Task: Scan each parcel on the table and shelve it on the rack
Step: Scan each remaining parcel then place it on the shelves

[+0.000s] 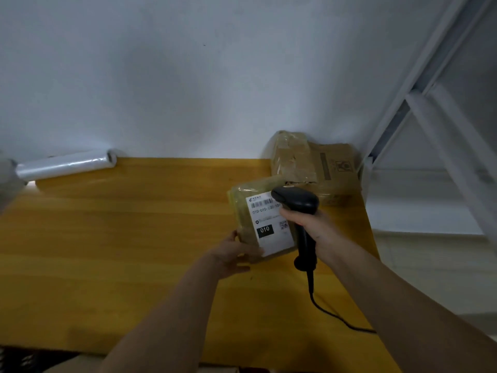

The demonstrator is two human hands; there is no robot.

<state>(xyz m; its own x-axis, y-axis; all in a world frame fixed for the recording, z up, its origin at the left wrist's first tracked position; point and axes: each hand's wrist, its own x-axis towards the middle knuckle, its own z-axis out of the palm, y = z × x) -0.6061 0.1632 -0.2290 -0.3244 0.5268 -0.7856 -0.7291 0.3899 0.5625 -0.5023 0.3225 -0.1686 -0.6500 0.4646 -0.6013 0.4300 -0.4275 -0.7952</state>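
The table (134,238) is yellow wood with a smooth, faintly shiny grain. The parcel (242,208) is wrapped in glossy, crinkled plastic film with a matt white paper label (271,224). The scanner (298,203) is matt black plastic. Far right, cardboard boxes (330,168) carry shiny tape; far left lies a glossy plastic roll (64,165). The rack (430,109) looks like painted metal.

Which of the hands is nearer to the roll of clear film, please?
Left. The left hand holds the labelled parcel, well right of the roll of clear film; the right hand, gripping the scanner, is farther right.
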